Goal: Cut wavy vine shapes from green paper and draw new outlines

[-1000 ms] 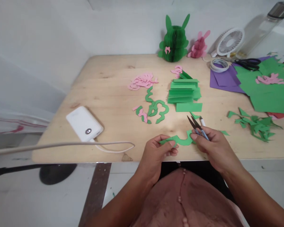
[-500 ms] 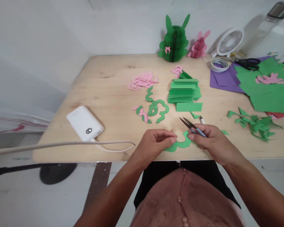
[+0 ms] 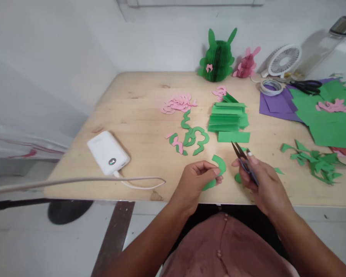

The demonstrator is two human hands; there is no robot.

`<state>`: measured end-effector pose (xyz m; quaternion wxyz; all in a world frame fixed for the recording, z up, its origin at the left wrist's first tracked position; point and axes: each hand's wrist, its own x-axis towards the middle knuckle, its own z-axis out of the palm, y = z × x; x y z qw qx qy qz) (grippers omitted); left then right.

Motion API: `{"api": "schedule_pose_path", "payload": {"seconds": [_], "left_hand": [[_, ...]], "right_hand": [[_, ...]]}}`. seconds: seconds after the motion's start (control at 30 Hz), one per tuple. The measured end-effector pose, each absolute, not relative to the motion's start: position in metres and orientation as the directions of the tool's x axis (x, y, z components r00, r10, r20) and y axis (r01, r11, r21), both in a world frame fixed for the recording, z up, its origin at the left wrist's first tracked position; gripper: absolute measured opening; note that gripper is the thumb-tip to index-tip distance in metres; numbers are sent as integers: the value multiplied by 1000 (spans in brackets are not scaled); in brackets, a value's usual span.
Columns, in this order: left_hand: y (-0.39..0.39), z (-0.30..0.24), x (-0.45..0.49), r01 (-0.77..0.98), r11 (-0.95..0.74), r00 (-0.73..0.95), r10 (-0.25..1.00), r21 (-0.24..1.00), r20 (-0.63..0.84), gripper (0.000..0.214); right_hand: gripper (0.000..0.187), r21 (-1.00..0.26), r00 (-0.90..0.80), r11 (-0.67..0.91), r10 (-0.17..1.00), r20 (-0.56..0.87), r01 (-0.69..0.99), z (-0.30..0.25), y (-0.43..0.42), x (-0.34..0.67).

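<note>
Near the table's front edge my left hand (image 3: 200, 181) pinches a curved green paper cutout (image 3: 220, 164) between thumb and fingers. My right hand (image 3: 266, 181) is closed on a small pair of scissors (image 3: 246, 161), whose dark blades point away from me, slightly apart. A gap separates the blades from the held paper. Beneath the right fingers a bit of green paper (image 3: 238, 178) shows, partly hidden. A white-and-black pen tip (image 3: 249, 152) sticks out beyond the right hand. Farther back lie folded green paper strips (image 3: 227, 117) and wavy green cutouts (image 3: 200, 134).
Pink cutouts (image 3: 178, 104) are piled at the middle. A white power bank (image 3: 108, 152) with a cable lies left. Green scraps (image 3: 317, 161) and coloured sheets (image 3: 328, 123) lie right. Paper figures, including a green rabbit (image 3: 217, 61), tape (image 3: 271, 87) and a fan (image 3: 285, 60) stand behind.
My right hand with the scissors has moved away from the green paper, to the right. The piece in my left hand now points upward. The camera view has tilted up a little.
</note>
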<state>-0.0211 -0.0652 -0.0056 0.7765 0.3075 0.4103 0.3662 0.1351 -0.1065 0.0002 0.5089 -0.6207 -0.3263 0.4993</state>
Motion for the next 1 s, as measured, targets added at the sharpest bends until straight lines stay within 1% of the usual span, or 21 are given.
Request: {"api": "schedule_pose_path", "payload": {"seconds": [0.07,0.17,0.27,0.33,0.43,0.53,0.67,0.87,1.0], "left_hand": [[-69,-7,-16,-419,566,353,822,710,-447,17],[-75,-6,-8,-541,576,321,815,612,-483,17],[-79,-3,-1,-622,570,328,813,537,-482,15],[-81,0,2,-642,569,333,811,514,-482,14],[-83,1,7,-653,562,315,811,508,-492,15],[-84,0,11,-682,531,262,820,503,-510,15],[-86,-2,16,-684,494,197,834,537,-516,14],[-87,2,20,-671,460,136,848,582,-513,14],[-86,5,22,-657,442,100,854,611,-510,13]], "right_hand": [[46,-950,313,-285,898,-310,-124,-5,-115,131],[39,-947,331,-294,888,-321,-129,-16,-128,124],[38,-945,336,-286,885,-324,-158,-26,-136,117],[40,-943,336,-278,884,-325,-181,-29,-138,113],[41,-934,361,-261,869,-338,-244,-32,-138,107],[41,-918,388,-237,851,-354,-318,-32,-138,101],[43,-893,403,-228,830,-386,-387,-30,-137,94],[42,-868,396,-215,823,-408,-448,-29,-134,92],[43,-866,405,-223,813,-419,-448,-28,-133,91]]}}
